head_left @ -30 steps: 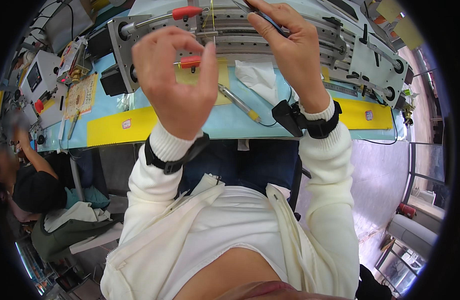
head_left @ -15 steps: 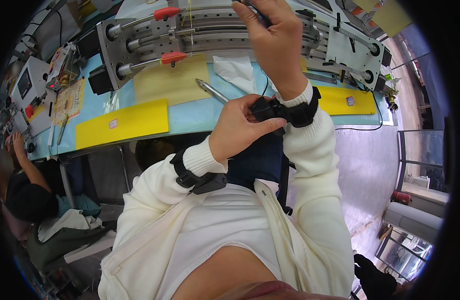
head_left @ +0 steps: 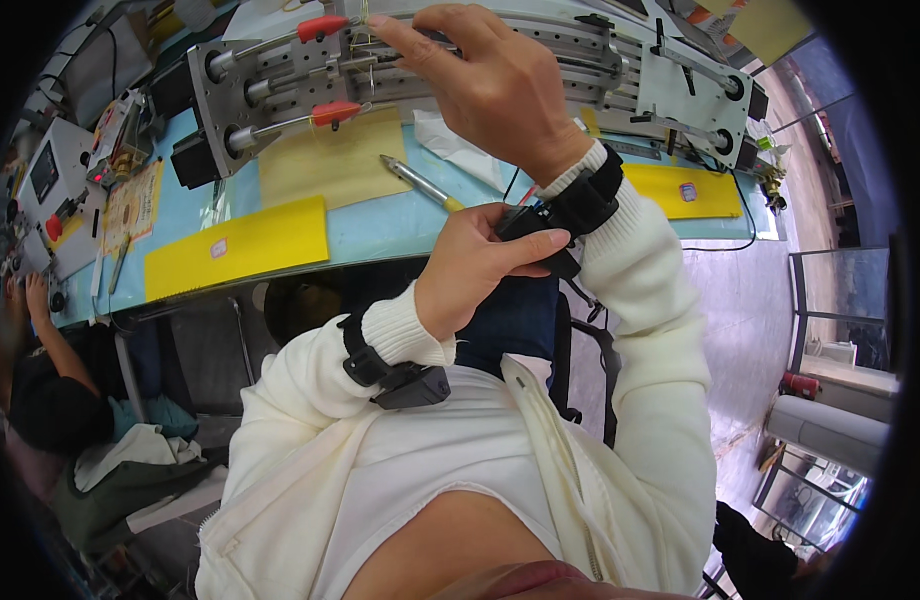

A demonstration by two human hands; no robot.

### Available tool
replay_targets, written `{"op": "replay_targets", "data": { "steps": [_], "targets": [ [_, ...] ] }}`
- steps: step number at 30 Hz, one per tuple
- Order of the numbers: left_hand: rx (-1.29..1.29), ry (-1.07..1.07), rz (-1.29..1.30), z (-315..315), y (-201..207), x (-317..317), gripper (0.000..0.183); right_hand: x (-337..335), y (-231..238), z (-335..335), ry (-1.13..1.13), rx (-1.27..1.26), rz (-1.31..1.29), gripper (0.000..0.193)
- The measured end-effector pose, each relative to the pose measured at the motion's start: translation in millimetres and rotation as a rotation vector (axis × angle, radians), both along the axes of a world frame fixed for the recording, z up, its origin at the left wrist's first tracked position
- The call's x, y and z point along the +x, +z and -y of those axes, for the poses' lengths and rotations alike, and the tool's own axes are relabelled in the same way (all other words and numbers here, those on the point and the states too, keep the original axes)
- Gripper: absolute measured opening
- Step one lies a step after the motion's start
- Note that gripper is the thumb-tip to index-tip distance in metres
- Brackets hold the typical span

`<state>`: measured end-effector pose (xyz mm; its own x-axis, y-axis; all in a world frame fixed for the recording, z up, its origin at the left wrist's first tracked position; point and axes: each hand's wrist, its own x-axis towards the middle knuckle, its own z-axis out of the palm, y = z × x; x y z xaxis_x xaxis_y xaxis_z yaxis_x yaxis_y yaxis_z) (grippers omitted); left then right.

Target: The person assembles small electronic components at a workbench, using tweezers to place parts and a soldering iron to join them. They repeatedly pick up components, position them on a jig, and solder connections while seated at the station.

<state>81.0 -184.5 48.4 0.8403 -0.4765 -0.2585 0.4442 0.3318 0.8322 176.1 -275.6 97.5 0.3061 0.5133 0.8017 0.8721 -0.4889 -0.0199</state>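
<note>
My left hand (head_left: 472, 262) is closed round a black box-shaped device (head_left: 540, 232) strapped at my right wrist, its thumb lying across the top. My right hand (head_left: 505, 85) reaches over a metal rail frame (head_left: 580, 62). One digit stretches to the yellow thread (head_left: 366, 14) by the upper red pointed tip (head_left: 322, 28); the other fingers bend in, and what they hold is hidden. A lower red tip (head_left: 334, 113) sits on a second rod, thin thread running near both. Below the frame lies a silver pen-like tool (head_left: 420, 182).
On the blue-covered table lie a tan sheet (head_left: 330, 160), a white tissue (head_left: 455, 143) and yellow boards left (head_left: 240, 245) and right (head_left: 680, 192). A white machine with a screen (head_left: 55, 175) stands at far left, near another person's arm (head_left: 55, 335). A black cable loops on the right.
My right hand has moved left along the frame to the upper red tip; the dark tool seen in it before no longer shows clearly. My left hand stays on the wrist device.
</note>
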Motion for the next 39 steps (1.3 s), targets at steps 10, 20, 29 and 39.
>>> {"op": "replay_targets", "data": {
  "steps": [10,20,29,39],
  "targets": [
    [0.088,-0.002,0.172,-7.2,-6.8,5.9,0.055,10.1,-9.1,-0.8,0.045,0.41,-0.268,0.043],
    [-0.066,-0.094,-0.038,-0.6,-19.8,7.7,0.04,10.3,-11.2,-0.8,-0.042,0.464,-0.227,0.039],
    [-0.151,-0.11,-0.082,-2.6,-16.5,7.2,0.044,4.0,-2.1,-1.1,-0.062,0.475,-0.116,0.039],
    [0.103,0.116,0.332,-8.1,-10.2,-2.4,0.05,3.9,2.7,5.1,-0.102,0.528,-0.215,0.04]
  ]
}}
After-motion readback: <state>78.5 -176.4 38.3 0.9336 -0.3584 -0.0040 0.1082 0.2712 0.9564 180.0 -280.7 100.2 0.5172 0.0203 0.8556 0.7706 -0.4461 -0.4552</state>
